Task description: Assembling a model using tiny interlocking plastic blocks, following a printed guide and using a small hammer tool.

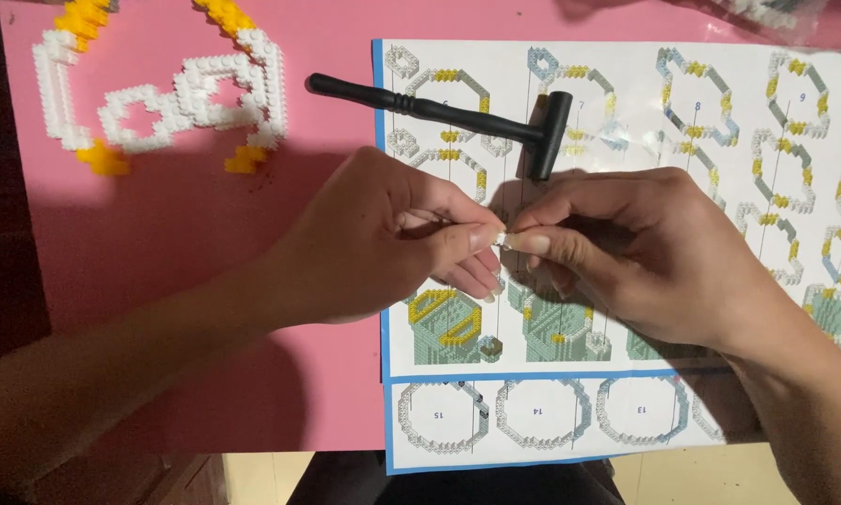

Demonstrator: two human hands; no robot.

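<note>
Pink tabletop (186, 243) fills the view from above, with a person's two bare hands meeting over a printed instruction sheet (626, 411) whose near rows show grey ring diagrams. At centre, the left hand (383, 243) and right hand (626, 248) come fingertip to fingertip, thumbs and forefingers pressed together on a tiny white brick piece (502, 239) held just above the sheet; which hand bears the grip cannot be told. Just beyond the knuckles, a small black hammer (458, 117) lies across the sheet's upper diagrams. Farther back, at the table's far left, rests a partly built chain of white and yellow bricks (158, 93).
</note>
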